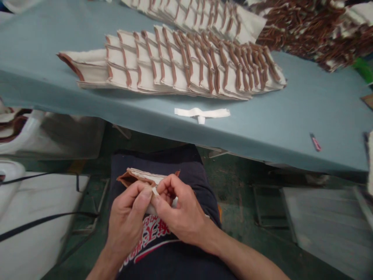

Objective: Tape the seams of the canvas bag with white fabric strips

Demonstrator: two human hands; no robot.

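Over my lap, on a dark apron with red lettering (159, 229), lies a folded fabric piece (147, 174), off-white with brown faces and edges. My left hand (129, 210) is closed, thumb and forefinger pinching the near edge of this piece. Close beside it, my right hand (182, 212) pinches a small white strip (155, 191) with its thumb and curled fingers. The two sets of fingertips nearly meet at the strip. What lies beneath my fingers is mostly hidden.
A blue-covered table (140, 111) carries overlapping rows of white, brown-edged fabric pieces (180, 66). White strips (214, 113) lie near its front edge, a small pink object (316, 143) farther right. Brown scraps (314, 31) heap behind. White bins (40, 210) stand left, a greyish container (323, 221) right.
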